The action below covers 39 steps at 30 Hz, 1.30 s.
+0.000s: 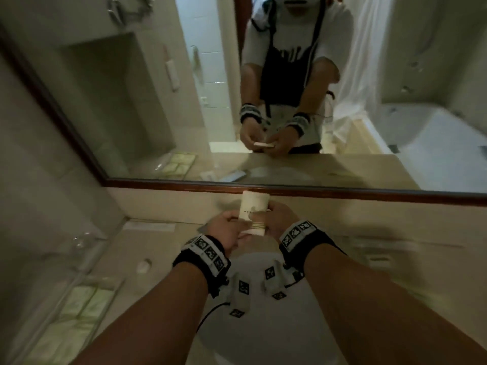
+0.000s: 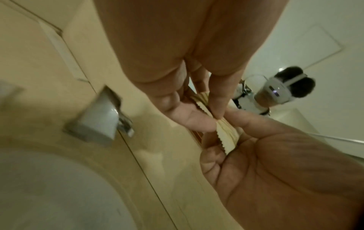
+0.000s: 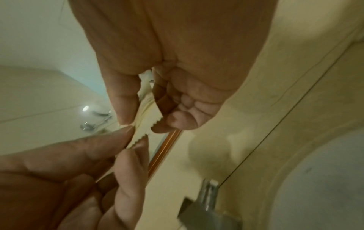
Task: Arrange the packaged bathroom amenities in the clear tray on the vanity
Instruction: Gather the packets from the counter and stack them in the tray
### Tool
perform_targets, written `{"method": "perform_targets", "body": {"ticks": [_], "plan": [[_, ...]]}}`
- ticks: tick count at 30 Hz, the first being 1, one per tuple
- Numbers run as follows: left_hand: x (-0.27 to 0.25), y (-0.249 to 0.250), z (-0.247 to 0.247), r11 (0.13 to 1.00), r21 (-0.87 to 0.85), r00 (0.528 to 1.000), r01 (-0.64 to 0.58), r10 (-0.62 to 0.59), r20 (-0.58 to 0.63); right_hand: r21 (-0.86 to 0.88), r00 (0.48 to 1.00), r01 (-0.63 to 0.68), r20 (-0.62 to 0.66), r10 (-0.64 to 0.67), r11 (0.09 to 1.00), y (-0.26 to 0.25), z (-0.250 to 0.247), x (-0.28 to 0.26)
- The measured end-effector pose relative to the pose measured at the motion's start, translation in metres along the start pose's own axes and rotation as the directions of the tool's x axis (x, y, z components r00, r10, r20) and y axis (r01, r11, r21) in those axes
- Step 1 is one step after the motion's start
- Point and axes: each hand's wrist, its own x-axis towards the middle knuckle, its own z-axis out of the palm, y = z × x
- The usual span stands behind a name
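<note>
Both hands hold a small stack of cream sachets (image 1: 253, 209) with serrated ends, above the sink and in front of the mirror. My left hand (image 1: 237, 225) pinches the stack's near left edge and my right hand (image 1: 266, 215) grips its right side. In the left wrist view the left fingers (image 2: 189, 118) pinch the sachets (image 2: 226, 137) against the right hand (image 2: 265, 163). In the right wrist view the right thumb and fingers (image 3: 183, 118) close round the sachets (image 3: 144, 116). The clear tray (image 1: 109, 309) lies at the lower left with several pale packets (image 1: 79, 306) in it.
The white sink basin (image 1: 253, 327) is below my wrists, and the chrome faucet (image 2: 102, 119) stands at its back. A small white cap (image 1: 143, 266) lies on the beige counter (image 1: 369, 259). Blurred clear glassware (image 1: 79, 242) stands at the left. The wood-framed mirror (image 1: 290, 189) runs behind.
</note>
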Motion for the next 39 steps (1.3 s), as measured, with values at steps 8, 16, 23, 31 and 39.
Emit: {"method": "perform_targets", "body": {"ticks": [8,16,23,31,39], "plan": [[-0.021,0.014,-0.174,0.999,0.033,0.984,-0.039,0.044,-0.173,0.01,0.983,-0.033,0.18,0.03,0.999,0.003,0.18,0.027],[-0.054,-0.012,-0.321,0.987,-0.151,0.876,-0.05,-0.029,-0.482,-0.168,0.94,-0.046,0.326,0.099,0.985,0.031,0.318,0.039],[-0.091,-0.068,-0.416,0.97,-0.235,0.78,0.055,-0.189,-0.597,-0.24,0.892,-0.087,0.413,0.182,0.967,0.095,0.417,0.034],[-0.107,-0.141,-0.479,0.915,-0.261,0.682,0.307,-0.403,-0.611,-0.565,0.853,-0.03,0.415,0.316,0.824,0.168,0.467,0.037],[-0.109,-0.168,-0.503,0.915,-0.113,0.591,0.386,-0.34,-0.731,-0.648,0.872,-0.129,0.286,0.397,0.751,0.217,0.5,0.046]]}}
